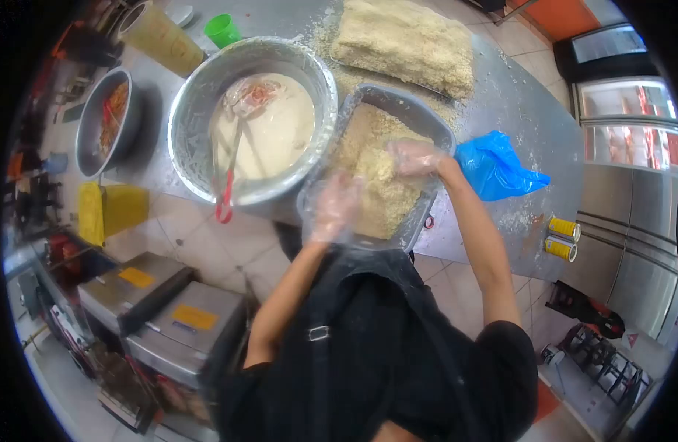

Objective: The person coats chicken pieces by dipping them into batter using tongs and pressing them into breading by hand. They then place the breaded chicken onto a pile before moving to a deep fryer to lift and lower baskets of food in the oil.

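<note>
Both my hands wear clear plastic gloves and are in a grey tub (438,118) of pale breadcrumbs (387,214). At the tub's left side, my left hand (335,210) is smeared by motion, and its fingers cannot be made out. My right hand (416,157) reaches in from the right, its fingers closed against a crumb-coated piece (376,163) in the middle; what is inside the coating is hidden. Touching the tub on the left is a big metal bowl (180,129) of creamy batter (280,140), with red-handled tongs (228,188) resting in it over the rim.
Behind the tub, a tray carries a large crumb-covered heap (402,44). A blue plastic bag (497,166) and two yellow cans (562,239) are at the right. Leftward stand a second metal bowl (85,125), a green cup (222,31) and a tall beige container (158,40).
</note>
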Tool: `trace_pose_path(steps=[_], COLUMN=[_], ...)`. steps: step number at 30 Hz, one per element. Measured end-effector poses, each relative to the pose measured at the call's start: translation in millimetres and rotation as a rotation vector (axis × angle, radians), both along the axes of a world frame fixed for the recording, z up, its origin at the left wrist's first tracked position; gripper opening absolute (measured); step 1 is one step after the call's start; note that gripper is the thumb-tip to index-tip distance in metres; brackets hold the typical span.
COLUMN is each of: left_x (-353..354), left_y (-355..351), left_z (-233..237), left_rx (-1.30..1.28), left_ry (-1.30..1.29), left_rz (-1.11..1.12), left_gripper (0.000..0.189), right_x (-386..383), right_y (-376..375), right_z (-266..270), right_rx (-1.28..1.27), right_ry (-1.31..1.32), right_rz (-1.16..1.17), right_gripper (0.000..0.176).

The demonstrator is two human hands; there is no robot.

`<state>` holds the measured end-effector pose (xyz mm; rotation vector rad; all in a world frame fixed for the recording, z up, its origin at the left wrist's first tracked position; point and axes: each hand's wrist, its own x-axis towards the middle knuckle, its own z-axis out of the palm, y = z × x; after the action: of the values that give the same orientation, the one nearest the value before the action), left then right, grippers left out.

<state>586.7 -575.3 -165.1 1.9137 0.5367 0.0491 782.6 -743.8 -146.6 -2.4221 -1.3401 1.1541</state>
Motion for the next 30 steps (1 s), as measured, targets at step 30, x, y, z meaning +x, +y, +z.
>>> trace_pose_path(steps=[30], left_x=[12], left_y=[-45], left_z=[-41], left_rx=[-1.010], left_ry=[0.510], left_rz=[0.198], left_gripper=[0.083], right_x=[-154], right_y=[-6], right_z=[-55], right_rx=[0.213], right_ry=[0.037], right_rz=[-1.320], right_gripper=[0.051])
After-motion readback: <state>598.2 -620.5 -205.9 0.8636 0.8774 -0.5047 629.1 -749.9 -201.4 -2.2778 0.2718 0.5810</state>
